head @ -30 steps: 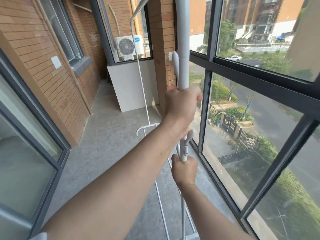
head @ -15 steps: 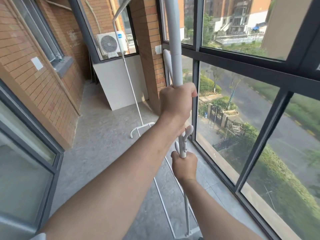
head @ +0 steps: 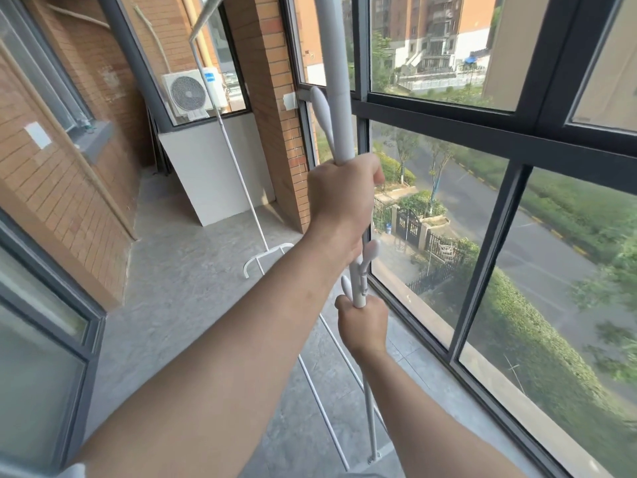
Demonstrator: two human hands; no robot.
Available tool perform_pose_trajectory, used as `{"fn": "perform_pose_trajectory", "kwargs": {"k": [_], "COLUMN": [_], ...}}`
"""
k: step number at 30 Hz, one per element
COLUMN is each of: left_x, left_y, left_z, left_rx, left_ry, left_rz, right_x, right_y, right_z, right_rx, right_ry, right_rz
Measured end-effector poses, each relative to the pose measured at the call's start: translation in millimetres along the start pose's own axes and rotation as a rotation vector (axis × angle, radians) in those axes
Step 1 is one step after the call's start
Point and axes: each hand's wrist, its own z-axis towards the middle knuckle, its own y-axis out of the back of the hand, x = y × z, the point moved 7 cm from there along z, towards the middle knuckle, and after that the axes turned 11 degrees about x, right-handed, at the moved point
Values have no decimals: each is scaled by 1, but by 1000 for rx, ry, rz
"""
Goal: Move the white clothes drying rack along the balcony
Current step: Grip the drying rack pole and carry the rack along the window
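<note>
You won't find any text you can read here. The air conditioner unit (head: 189, 93), far beyond your fingers, carries a blue label (head: 210, 78), but its print is too small to make out.

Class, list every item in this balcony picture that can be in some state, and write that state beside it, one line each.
left hand: closed around the near pole, upper grip
right hand: closed around the same pole, lower grip
white clothes drying rack: standing, near upright leaning slightly
rack's far foot: on the floor
window panes: shut
air conditioner unit: outside the far glass
</note>
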Motion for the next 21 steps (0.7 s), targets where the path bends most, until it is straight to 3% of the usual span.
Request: {"fn": "perform_pose_trajectory", "kwargs": {"k": [11,21], "left_x": [-7,-8], "left_y": [-44,-77], "left_z": [-27,-57], "left_rx": [31,-6], "left_ry": [34,53], "left_rz": [0,-2], "right_x": [-1,-6], "right_y": [35,77], "right_z": [-23,-46], "right_rx": [45,45], "right_ry": [-20,-11], "right_rz": [72,-22]}}
